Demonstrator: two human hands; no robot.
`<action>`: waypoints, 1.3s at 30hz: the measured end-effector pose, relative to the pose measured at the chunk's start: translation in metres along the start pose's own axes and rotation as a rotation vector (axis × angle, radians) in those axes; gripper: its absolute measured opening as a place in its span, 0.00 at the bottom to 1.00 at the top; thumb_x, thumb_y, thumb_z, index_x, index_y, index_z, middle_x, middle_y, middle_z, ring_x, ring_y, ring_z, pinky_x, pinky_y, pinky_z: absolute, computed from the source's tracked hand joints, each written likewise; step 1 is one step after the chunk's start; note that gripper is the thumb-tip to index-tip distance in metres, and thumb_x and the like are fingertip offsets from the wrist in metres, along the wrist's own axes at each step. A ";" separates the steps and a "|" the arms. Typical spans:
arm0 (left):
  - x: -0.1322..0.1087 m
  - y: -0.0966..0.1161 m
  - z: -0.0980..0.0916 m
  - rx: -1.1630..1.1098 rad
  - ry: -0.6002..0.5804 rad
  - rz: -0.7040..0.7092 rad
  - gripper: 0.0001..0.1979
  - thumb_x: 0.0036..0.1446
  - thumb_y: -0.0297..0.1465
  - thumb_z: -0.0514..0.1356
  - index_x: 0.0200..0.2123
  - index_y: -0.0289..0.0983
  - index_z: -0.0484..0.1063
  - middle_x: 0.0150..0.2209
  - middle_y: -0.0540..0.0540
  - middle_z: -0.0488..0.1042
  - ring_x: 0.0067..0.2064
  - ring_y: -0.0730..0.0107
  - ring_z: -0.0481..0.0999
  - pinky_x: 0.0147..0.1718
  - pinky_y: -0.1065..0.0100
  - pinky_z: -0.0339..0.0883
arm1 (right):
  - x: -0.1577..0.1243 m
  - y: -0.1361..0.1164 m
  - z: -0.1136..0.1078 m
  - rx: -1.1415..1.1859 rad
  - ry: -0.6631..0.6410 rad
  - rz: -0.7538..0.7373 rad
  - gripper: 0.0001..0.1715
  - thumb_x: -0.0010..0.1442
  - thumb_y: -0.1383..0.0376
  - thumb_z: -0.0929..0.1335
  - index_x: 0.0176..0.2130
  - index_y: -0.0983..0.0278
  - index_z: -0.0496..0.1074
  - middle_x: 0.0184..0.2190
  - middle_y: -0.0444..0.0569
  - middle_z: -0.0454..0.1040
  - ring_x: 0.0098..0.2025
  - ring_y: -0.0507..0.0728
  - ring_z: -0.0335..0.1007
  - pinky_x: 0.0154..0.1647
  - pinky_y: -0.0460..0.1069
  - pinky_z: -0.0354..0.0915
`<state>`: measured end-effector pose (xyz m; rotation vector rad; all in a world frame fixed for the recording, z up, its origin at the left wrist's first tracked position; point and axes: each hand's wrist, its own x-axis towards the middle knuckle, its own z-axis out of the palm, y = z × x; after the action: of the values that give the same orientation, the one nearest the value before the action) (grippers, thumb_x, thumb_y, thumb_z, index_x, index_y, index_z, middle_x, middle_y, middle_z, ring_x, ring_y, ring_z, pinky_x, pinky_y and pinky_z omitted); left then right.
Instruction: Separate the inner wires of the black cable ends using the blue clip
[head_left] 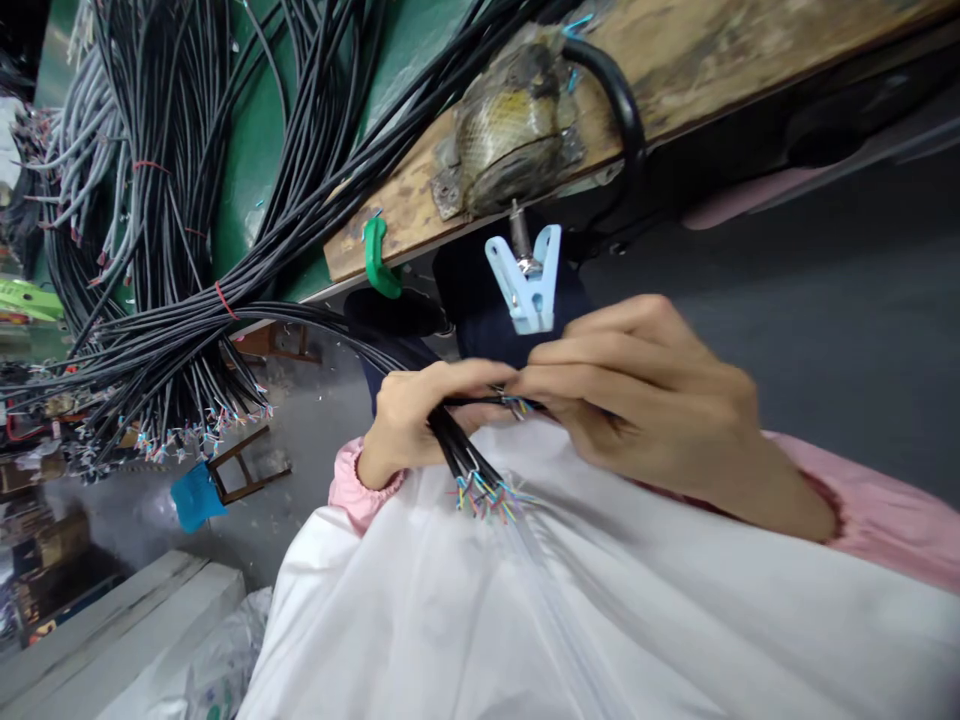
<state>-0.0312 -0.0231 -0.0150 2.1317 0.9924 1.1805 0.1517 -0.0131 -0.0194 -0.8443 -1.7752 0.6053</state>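
Note:
My left hand point(427, 405) is closed round a bundle of black cables point(452, 440). Their stripped ends, with thin coloured wires point(484, 495), hang below it in front of a white apron point(450, 620). One cable end point(514, 403) sticks out sideways between my two hands. My right hand point(637, 390) pinches at that cable's tip with thumb and fingers pressed together; its fingers partly hide the wires there. Just above my right hand, a light-blue clothes peg point(527, 280) is fixed to the metal shaft of a small tape-wrapped motor point(514, 125).
The motor sits on a wooden board point(682, 75) at the bench edge, beside a green clip point(381, 258). Large bundles of black cables point(165, 150) cover the green table point(251, 165), some tied with red bands. A blue stool point(196, 495) stands lower left on the floor.

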 end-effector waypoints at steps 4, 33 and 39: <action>0.004 0.008 0.000 0.030 0.016 -0.114 0.13 0.61 0.40 0.64 0.32 0.37 0.77 0.25 0.51 0.78 0.25 0.78 0.75 0.25 0.76 0.67 | 0.005 0.004 -0.014 -0.103 -0.075 -0.069 0.17 0.62 0.72 0.66 0.36 0.48 0.75 0.31 0.39 0.79 0.34 0.56 0.67 0.36 0.56 0.58; 0.035 0.020 0.022 0.027 0.345 -0.225 0.10 0.52 0.36 0.70 0.25 0.37 0.77 0.20 0.53 0.75 0.19 0.79 0.71 0.19 0.74 0.65 | 0.040 0.034 0.037 1.247 -0.110 0.910 0.38 0.46 0.30 0.68 0.25 0.61 0.69 0.18 0.42 0.63 0.17 0.50 0.54 0.17 0.47 0.58; 0.028 0.017 0.013 0.056 0.276 -0.130 0.09 0.54 0.36 0.69 0.27 0.37 0.78 0.22 0.52 0.77 0.22 0.79 0.74 0.21 0.76 0.68 | 0.013 0.045 0.028 1.199 -0.054 0.935 0.30 0.48 0.36 0.72 0.27 0.58 0.74 0.21 0.42 0.69 0.21 0.51 0.62 0.23 0.49 0.65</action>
<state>-0.0044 -0.0123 0.0047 1.9462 1.2765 1.4227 0.1343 0.0253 -0.0541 -0.6985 -0.6506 2.0157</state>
